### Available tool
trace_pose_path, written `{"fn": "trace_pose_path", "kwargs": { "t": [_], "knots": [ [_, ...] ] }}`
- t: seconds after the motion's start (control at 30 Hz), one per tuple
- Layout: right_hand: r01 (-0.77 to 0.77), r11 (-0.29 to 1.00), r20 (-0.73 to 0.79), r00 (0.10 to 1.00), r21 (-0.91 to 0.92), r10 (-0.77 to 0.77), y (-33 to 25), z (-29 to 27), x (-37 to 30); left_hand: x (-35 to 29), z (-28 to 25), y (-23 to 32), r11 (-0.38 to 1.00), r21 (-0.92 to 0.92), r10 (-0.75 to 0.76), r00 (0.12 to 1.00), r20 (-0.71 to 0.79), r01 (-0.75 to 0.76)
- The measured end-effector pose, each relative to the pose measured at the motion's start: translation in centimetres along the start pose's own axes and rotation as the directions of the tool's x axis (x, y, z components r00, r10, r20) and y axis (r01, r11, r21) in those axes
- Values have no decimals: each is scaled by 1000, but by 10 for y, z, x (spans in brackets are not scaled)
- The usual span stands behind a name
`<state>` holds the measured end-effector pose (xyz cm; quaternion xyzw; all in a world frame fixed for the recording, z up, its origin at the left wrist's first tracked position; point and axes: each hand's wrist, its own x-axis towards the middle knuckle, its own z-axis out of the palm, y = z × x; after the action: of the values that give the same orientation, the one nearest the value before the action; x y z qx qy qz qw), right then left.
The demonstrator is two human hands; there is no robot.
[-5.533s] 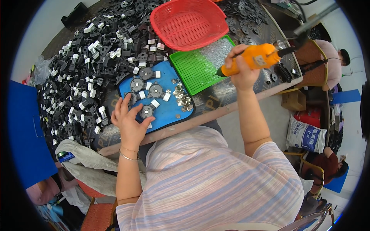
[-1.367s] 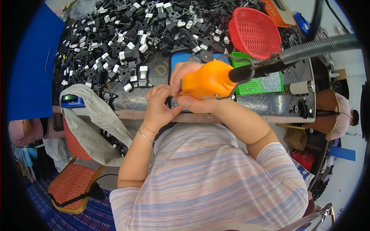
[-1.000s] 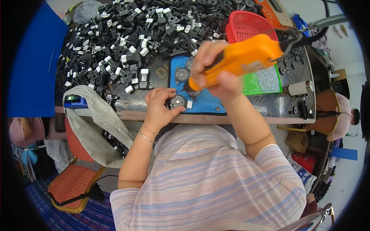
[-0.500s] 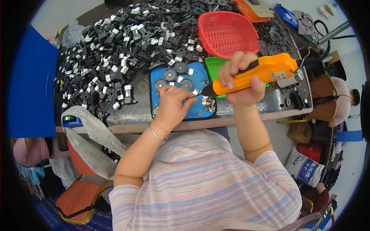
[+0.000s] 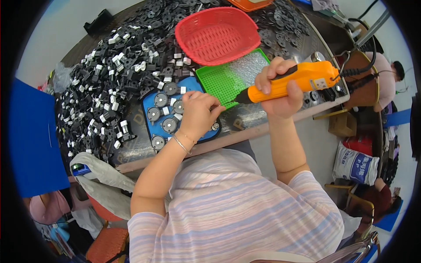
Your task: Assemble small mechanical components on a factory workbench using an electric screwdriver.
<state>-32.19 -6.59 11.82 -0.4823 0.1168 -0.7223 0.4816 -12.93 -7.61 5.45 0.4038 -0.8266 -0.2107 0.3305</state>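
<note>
My right hand (image 5: 283, 90) is wrapped round an orange electric screwdriver (image 5: 302, 81), its black nose pointing left. The bit comes close to the fingertips of my left hand (image 5: 198, 113). Thumb and fingers of that hand are pinched together; whatever they hold is too small to make out. Just beyond the fingertips lies a green perforated basket (image 5: 217, 85) with many small shiny metal pieces (image 5: 250, 68) in it. Below my left hand, a blue mat (image 5: 151, 125) carries several round black parts (image 5: 169, 125) with metal centres and some white blocks. My hand hides part of the mat.
A red basket (image 5: 217, 37) stands behind the green one. Heaped black and white parts (image 5: 109, 83) cover the left of the table, with black discs (image 5: 285, 22) at the back right. The screwdriver's cable (image 5: 357, 70) runs off right. Another person (image 5: 386, 79) sits at the right.
The view has turned, so the table's things sit further left. Both hands and the screwdriver have moved right relative to the mat, bringing the bit to the green basket's near edge.
</note>
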Motion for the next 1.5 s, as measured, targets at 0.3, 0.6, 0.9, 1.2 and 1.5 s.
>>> {"fn": "trace_pose_path", "kwargs": {
  "t": [0.3, 0.6, 0.9, 1.2, 1.5],
  "knots": [
    [-40, 999, 73, 996, -17, 41, 4, 13, -5, -8, 3, 5, 989, 114, 102, 993, -66, -94],
    [-52, 999, 120, 991, -2, 51, 8, 15, -6, -10, 1, 8, 974, 199, 120, 992, -50, -108],
    [-3, 991, 88, 996, 133, -9, 12, 18, -7, -12, 0, 14, 954, 273, 144, 988, -62, -122],
    [-24, 991, 105, 994, 130, 10, 16, 21, -11, -19, 3, 14, 957, 274, 121, 990, -71, -97],
    [-72, 997, 110, 991, -28, 75, 12, 11, -13, -34, -40, -29, 906, 384, -157, 984, -87, 178]
  ]
}}
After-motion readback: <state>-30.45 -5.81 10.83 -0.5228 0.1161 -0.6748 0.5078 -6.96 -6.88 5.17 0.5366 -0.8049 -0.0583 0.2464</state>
